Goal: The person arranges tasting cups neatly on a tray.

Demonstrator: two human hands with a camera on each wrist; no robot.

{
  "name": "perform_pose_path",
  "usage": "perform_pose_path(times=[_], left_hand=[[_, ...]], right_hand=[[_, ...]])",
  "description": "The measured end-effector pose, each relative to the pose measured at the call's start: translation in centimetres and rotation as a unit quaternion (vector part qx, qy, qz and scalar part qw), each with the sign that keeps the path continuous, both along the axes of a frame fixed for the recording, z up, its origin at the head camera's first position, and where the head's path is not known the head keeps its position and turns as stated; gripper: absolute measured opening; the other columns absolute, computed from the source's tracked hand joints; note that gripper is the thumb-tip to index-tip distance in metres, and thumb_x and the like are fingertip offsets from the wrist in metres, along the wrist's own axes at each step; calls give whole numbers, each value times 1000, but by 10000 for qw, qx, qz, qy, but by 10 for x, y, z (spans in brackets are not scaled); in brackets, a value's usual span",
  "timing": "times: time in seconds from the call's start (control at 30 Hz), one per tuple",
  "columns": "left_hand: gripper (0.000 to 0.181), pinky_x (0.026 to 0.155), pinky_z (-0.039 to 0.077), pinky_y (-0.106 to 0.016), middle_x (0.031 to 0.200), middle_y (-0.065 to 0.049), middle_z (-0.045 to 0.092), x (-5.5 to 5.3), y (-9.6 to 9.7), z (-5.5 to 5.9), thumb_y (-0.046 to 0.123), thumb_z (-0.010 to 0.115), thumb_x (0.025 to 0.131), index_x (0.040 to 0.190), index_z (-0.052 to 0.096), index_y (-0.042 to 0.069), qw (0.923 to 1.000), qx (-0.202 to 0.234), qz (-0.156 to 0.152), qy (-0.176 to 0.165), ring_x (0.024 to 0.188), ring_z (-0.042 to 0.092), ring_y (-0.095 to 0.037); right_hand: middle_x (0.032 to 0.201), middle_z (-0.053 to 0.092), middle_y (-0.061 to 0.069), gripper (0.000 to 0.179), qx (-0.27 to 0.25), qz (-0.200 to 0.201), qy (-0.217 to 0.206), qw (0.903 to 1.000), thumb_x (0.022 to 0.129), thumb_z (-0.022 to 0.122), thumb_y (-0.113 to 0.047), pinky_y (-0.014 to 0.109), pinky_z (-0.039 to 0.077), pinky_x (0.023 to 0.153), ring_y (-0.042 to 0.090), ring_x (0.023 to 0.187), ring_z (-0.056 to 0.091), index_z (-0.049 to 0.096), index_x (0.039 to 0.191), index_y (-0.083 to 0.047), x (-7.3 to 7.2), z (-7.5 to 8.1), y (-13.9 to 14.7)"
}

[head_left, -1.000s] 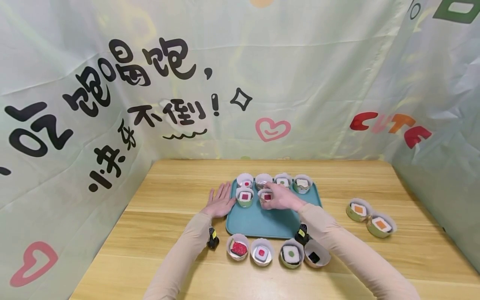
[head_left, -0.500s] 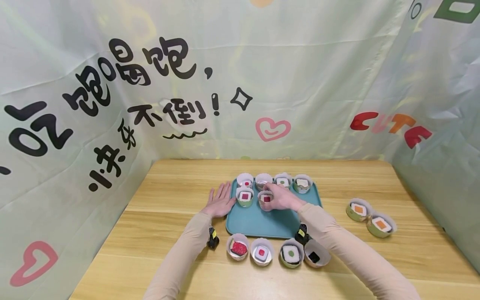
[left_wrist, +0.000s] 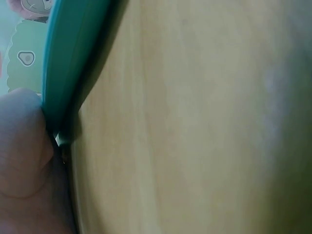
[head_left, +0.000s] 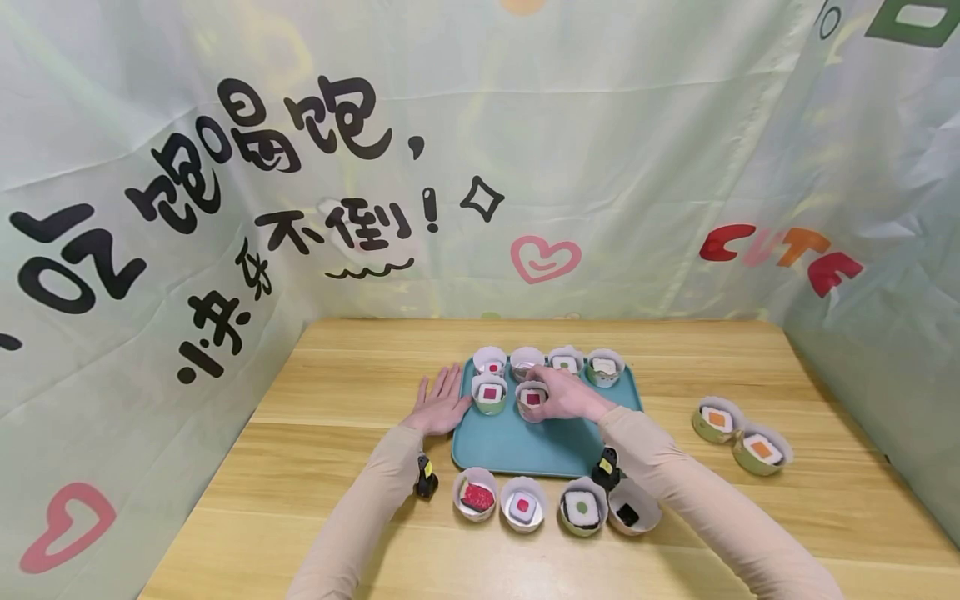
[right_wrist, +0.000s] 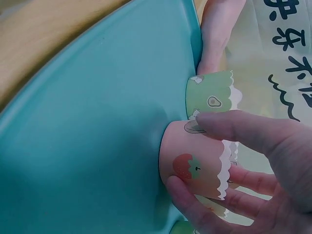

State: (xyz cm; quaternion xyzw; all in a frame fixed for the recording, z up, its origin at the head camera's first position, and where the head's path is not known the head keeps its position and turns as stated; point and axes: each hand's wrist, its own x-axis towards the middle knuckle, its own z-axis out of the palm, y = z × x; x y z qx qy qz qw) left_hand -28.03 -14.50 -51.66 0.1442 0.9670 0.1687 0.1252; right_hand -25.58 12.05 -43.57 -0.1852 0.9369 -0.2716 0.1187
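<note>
Gripping pink cup (right_wrist: 202, 152) right-handed; hands (head_left: 566, 395) nearly unmoved since earlier.
</note>
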Motion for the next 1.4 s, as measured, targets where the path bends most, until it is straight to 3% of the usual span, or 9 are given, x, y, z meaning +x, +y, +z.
perform_pose_path(times=[1.0,1.4], left_hand=[[68,126,-11,-53,172,-3,-7,-3,-1,-4,45,20,108,163,-2,11,10000,-44,-16,35,160,-8,-24],[69,127,-9,-54,172,-4,-5,1,0,-1,46,21,108,163,1,9,10000,11,-10,88,160,-6,-25]], right_hand=[[119,68,13,51,-69,128,460,9988,80,85,-21,46,53,91,25,101,62,61,122,-6,-2,-5,-2],[120,68,14,51,-64,197,618,9979,80,84,-18,46,54,90,25,101,62,61,124,-6,-1,-5,-4]])
